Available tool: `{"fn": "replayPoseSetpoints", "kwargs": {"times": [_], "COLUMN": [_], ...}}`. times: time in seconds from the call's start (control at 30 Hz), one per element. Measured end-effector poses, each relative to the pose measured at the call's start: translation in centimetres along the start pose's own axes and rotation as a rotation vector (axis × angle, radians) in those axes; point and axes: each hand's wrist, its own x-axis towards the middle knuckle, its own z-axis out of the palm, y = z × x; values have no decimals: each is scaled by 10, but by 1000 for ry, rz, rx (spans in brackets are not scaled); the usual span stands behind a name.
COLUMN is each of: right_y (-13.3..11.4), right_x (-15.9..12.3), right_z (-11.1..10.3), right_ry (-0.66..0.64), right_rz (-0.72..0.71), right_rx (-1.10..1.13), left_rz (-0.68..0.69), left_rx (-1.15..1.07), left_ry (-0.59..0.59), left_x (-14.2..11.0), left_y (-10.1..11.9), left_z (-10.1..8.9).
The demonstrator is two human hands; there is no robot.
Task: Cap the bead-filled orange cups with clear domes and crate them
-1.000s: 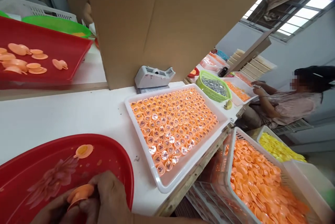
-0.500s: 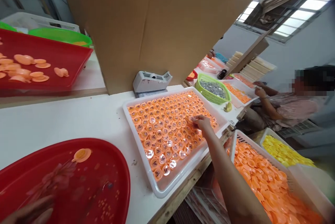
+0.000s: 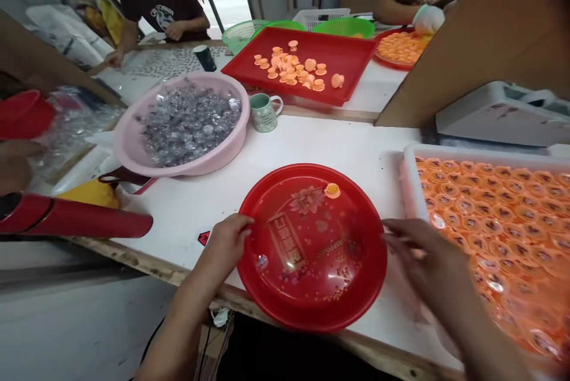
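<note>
A round red plate (image 3: 312,310) with a printed flower lies at the near table edge. On it sit one orange cap (image 3: 332,190) and a small clear bead (image 3: 262,261). My left hand (image 3: 227,241) curls its fingers over the plate's left rim. My right hand (image 3: 427,256) hovers at the plate's right rim, fingers pointing left; it is blurred, and I cannot make out anything in it. Just to the right, partly under my right forearm, is a white tray (image 3: 407,179) filled with orange caps (image 3: 490,209) that carry clear inserts.
A pink basin (image 3: 133,155) of clear shiny pieces and a green mug (image 3: 263,112) stand behind the plate. Farther back are a red rectangular tray (image 3: 351,66) with orange parts, a tape dispenser (image 3: 499,114) and a cardboard sheet (image 3: 481,31). A red tube (image 3: 80,224) lies left. Other people work across the table.
The view has swung left. My right hand came back from the white tray to the plate's right rim. My left hand now grips the plate's left rim.
</note>
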Motion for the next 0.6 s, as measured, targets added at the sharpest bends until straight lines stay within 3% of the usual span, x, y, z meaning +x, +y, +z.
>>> {"fn": "replayPoseSetpoints", "kwargs": {"times": [0.03,0.1,0.2,0.27,0.37,0.5,0.6], "right_y": [-20,-46,-50,-41,-39,-68,-98], "right_x": [8,32,69,81,76,51,36], "right_z": [27,73,112,120,124,128,128], "right_ry": [-84,-59,-31,-58,-102,-177,-240], "right_rz": [-69,-107,-66,-59,-84,-182,-230], "right_rx": [-10,-79,-181,-202,-194,-13,168], "left_rz": [8,32,66,91,67,-47,-60], "left_rx": [-8,-39,-181,-321,-488,-668,-907], "left_ry": [-27,-78,-154,-206,-205,-195,-326], "left_x": [-4,-12,-16,-11,5,27,31], "left_y": [-1,0,8,14,24,39,51], "left_z": [2,8,20,26,33,32,23]}}
